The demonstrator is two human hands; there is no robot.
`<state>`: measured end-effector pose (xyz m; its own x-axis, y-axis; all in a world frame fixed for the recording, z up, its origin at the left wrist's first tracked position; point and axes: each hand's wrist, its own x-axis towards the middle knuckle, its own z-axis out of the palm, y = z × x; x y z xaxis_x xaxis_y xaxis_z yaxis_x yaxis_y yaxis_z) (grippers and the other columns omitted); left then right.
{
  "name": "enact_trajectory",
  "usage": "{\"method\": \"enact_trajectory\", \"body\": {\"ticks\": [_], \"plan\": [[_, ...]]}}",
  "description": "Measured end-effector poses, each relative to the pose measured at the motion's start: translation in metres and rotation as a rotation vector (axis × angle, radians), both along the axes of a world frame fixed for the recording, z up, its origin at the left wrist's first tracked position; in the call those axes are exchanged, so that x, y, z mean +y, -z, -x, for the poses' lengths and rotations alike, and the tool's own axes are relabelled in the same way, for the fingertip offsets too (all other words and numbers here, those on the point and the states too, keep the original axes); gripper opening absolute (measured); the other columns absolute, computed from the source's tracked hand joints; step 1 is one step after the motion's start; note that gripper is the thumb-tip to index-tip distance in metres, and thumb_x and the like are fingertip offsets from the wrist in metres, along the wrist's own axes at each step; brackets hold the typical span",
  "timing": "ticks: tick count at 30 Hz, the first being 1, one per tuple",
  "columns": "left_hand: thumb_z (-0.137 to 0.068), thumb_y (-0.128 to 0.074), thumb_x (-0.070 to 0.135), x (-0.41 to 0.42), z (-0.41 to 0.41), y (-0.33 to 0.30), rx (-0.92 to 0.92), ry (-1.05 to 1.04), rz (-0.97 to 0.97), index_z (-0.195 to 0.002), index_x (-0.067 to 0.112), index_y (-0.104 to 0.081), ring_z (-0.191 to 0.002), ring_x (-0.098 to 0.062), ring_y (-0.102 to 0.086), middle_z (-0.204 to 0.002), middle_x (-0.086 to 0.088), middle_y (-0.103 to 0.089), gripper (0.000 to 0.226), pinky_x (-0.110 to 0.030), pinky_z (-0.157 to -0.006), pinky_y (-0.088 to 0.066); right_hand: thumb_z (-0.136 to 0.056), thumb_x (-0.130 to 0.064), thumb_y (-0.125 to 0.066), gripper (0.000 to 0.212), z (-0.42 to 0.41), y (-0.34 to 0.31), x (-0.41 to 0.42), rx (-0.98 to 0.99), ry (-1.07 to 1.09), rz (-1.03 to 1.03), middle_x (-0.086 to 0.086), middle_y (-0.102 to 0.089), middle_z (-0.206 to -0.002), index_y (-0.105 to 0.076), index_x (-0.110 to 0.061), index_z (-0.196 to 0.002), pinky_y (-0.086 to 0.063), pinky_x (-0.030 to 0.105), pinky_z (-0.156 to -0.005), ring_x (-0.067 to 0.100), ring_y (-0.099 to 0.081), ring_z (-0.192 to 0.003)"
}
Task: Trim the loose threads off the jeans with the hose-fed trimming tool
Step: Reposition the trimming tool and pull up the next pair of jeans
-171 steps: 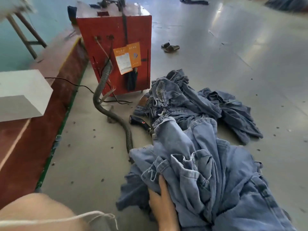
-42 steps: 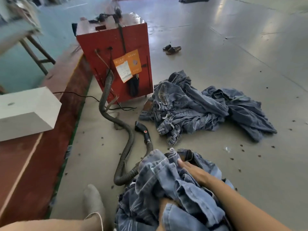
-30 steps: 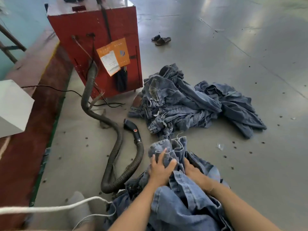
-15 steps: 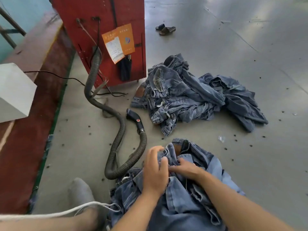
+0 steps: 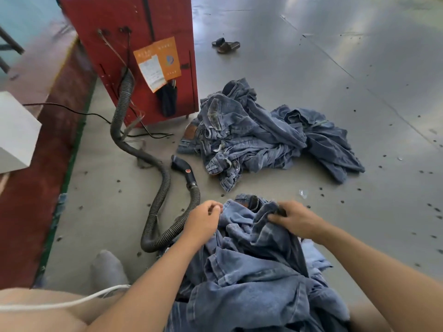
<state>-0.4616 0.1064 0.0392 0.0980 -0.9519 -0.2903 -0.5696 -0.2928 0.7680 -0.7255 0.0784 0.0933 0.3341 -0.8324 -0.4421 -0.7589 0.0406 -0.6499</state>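
Observation:
Blue jeans (image 5: pixel 251 267) lie bunched on the floor in front of me and over my lap. My left hand (image 5: pixel 203 219) pinches the denim at its left edge, fingers curled. My right hand (image 5: pixel 294 219) grips a dark fold near the waistband. The black trimming tool (image 5: pixel 184 168) with a red button lies untouched on the floor beyond my left hand. Its ribbed grey hose (image 5: pixel 158 212) loops back to the red machine (image 5: pixel 134 51).
A heap of other jeans (image 5: pixel 263 137) lies ahead, right of the machine. A raised red platform (image 5: pixel 36 152) with a white box (image 5: pixel 14 130) borders the left. Sandals (image 5: pixel 226 45) sit far off. My socked foot (image 5: pixel 107 269) rests at lower left. Small dark specks dot the grey floor.
My hands have moved apart along the jeans, the left to the left edge and the right to the waistband side. The view has tilted slightly; the tool and hose stay put.

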Motion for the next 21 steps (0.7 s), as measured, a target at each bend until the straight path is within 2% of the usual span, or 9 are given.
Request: {"method": "enact_trajectory", "body": {"ticks": [2, 4, 6, 8, 10, 14, 18, 19, 21], "plan": [[-0.104, -0.047, 0.035, 0.001, 0.006, -0.023, -0.018, 0.088, -0.004, -0.106, 0.024, -0.07, -0.102, -0.019, -0.066, -0.107, 0.004, -0.074, 0.025, -0.041, -0.096, -0.053, -0.105, -0.014, -0.061, 0.016, -0.002, 0.0, 0.0, -0.36, 0.407, -0.056, 0.005, -0.076, -0.085, -0.073, -0.01, -0.096, -0.057, 0.026, -0.067, 0.019, -0.07, -0.075], [-0.095, -0.049, 0.064, 0.009, 0.01, -0.045, -0.016, 0.232, -0.085, -0.107, 0.026, -0.064, -0.101, -0.016, -0.065, -0.108, 0.006, -0.07, 0.042, -0.039, -0.092, -0.052, -0.106, -0.015, -0.058, 0.021, -0.004, -0.001, 0.001, -0.759, 0.797, -0.209, 0.012, -0.076, -0.078, -0.072, -0.01, -0.091, -0.06, 0.033, -0.056, 0.022, -0.073, -0.064], [-0.066, -0.052, 0.097, 0.024, 0.01, -0.059, -0.117, 0.505, -0.318, -0.132, 0.024, -0.048, -0.119, -0.017, -0.057, -0.131, 0.005, -0.056, 0.098, -0.039, -0.098, -0.048, -0.106, -0.019, -0.056, 0.028, -0.005, -0.004, 0.0, -0.987, 0.982, -0.322, 0.017, -0.077, -0.08, -0.072, -0.01, -0.085, -0.062, 0.045, -0.054, 0.029, -0.076, -0.064], [-0.05, -0.066, 0.098, 0.045, 0.008, -0.065, -0.388, 0.87, -0.489, -0.154, 0.033, -0.017, -0.144, -0.031, -0.033, -0.157, -0.001, -0.027, 0.132, -0.053, -0.115, -0.037, -0.107, -0.018, -0.054, 0.026, -0.003, -0.005, -0.004, -1.045, 1.001, -0.361, 0.019, -0.078, -0.086, -0.071, -0.007, -0.091, -0.062, 0.047, -0.055, 0.031, -0.077, -0.069], [-0.06, -0.084, 0.072, 0.06, 0.008, -0.063, -0.608, 1.041, -0.417, -0.155, 0.031, -0.012, -0.147, -0.036, -0.024, -0.16, -0.009, -0.02, 0.127, -0.058, -0.115, -0.036, -0.107, -0.017, -0.054, 0.023, -0.001, -0.003, -0.005, -0.998, 0.963, -0.37, 0.02, -0.078, -0.088, -0.07, -0.003, -0.098, -0.063, 0.044, -0.057, 0.03, -0.077, -0.07], [-0.08, -0.075, 0.032, 0.041, 0.01, -0.071, -0.717, 0.852, 0.075, -0.14, 0.035, -0.045, -0.128, -0.028, -0.045, -0.134, -0.002, -0.049, 0.067, -0.046, -0.101, -0.044, -0.107, -0.028, -0.058, 0.025, -0.005, -0.001, -0.004, -0.704, 0.737, -0.321, 0.013, -0.08, -0.099, -0.068, -0.008, -0.116, -0.063, 0.033, -0.07, 0.022, -0.078, -0.083], [-0.073, -0.068, 0.012, 0.043, 0.026, -0.06, -0.791, 0.409, 0.575, -0.145, 0.035, -0.049, -0.143, -0.035, -0.037, -0.151, -0.007, -0.045, 0.077, -0.05, -0.108, -0.033, -0.1, -0.053, -0.062, 0.061, -0.019, -0.004, 0.007, -0.389, 0.4, -0.296, 0.009, -0.067, -0.131, -0.045, -0.017, -0.146, -0.055, 0.041, -0.103, 0.021, -0.07, -0.114], [-0.075, -0.066, 0.01, 0.047, 0.029, -0.052, -0.754, 0.238, 0.522, -0.15, 0.031, -0.04, -0.147, -0.04, -0.029, -0.159, -0.013, -0.034, 0.082, -0.054, -0.112, -0.031, -0.098, -0.06, -0.059, 0.072, -0.023, -0.001, 0.011, -0.246, 0.291, -0.245, 0.009, -0.057, -0.144, -0.034, -0.021, -0.153, -0.048, 0.042, -0.111, 0.022, -0.061, -0.126], [-0.083, -0.071, 0.028, 0.051, 0.028, -0.036, -0.539, -0.081, 0.119, -0.155, 0.022, -0.02, -0.15, -0.042, -0.019, -0.164, -0.017, -0.015, 0.088, -0.058, -0.117, -0.028, -0.095, -0.072, -0.05, 0.087, -0.027, 0.011, 0.02, 0.167, 0.133, 0.014, 0.012, -0.024, -0.166, -0.016, -0.025, -0.16, -0.026, 0.045, -0.123, 0.028, -0.028, -0.15]]}}
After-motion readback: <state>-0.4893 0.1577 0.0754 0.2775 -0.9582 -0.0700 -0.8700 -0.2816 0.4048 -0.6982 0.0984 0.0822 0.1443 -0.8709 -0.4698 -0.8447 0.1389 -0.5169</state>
